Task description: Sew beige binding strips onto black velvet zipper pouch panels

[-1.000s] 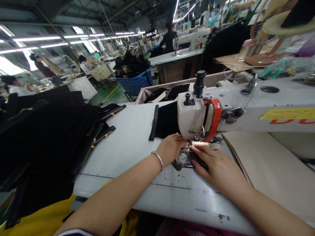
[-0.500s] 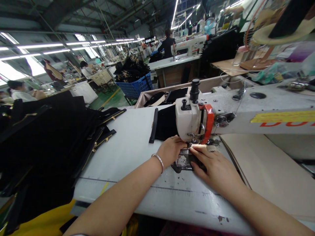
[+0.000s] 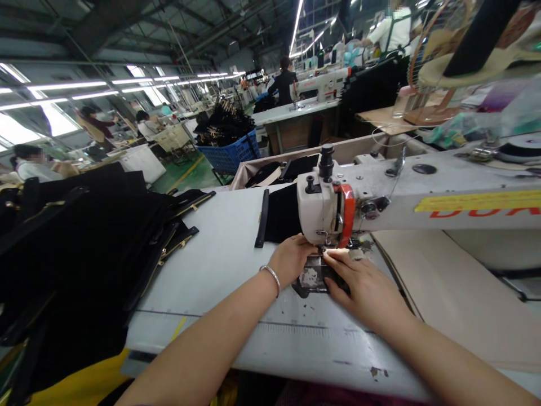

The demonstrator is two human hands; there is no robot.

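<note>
A black fabric piece (image 3: 281, 214) with a dark edging strip lies on the sewing machine bed and runs behind the white machine head (image 3: 318, 208). At its near edge, left of the needle area, my left hand (image 3: 291, 259) is closed on the fabric, its fingertips partly hidden under the head. My right hand (image 3: 366, 282) rests just right of the presser foot, fingers stretched forward and thumb apart, fingertips at the lit stitching spot. Whatever lies right under those fingertips is mostly hidden. Below the needle, a worn metal plate (image 3: 310, 277) shows between the hands.
A tall pile of black pieces with gold zippers (image 3: 84, 242) covers the table's left side. Beige sheets (image 3: 456, 299) lie under the machine arm. Behind stand a pinkish bin (image 3: 291, 153) and a blue crate (image 3: 236, 151) of black pieces. Several people work at other stations.
The view has shifted slightly, so the machine appears a little farther left. Both hands keep their places at the needle, and the fabric shows no clear movement.
</note>
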